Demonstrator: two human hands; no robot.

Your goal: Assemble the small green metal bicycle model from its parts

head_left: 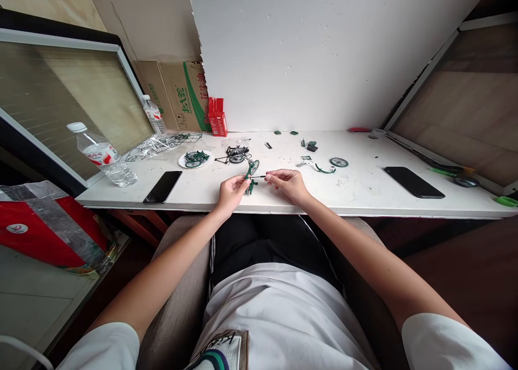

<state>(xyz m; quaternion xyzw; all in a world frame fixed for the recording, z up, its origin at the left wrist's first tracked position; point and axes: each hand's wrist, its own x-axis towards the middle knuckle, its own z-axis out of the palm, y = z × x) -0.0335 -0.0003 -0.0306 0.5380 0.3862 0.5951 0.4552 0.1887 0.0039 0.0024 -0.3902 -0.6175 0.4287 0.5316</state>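
Near the front edge of the white table, my left hand (231, 193) pinches a small green model bicycle frame (250, 171) with a spoked wheel (254, 167) on it. My right hand (290, 184) has thumb and forefinger closed on a thin dark rod (261, 176). The rod points left and its far end meets the green frame; whether it is fixed there I cannot tell. Just beyond, a cluster of black model parts (237, 154) lies on the table. A white plate (208, 162) holds green model bicycle parts (196, 158).
Right of my hands lie a loose wheel (339, 162), a curved green part (325, 170), small dark blocks (312, 146) and a black phone (413, 182). To the left are another phone (163, 187), two water bottles (106, 157), plastic wrap with black sprues (162, 145) and a red box (217, 117).
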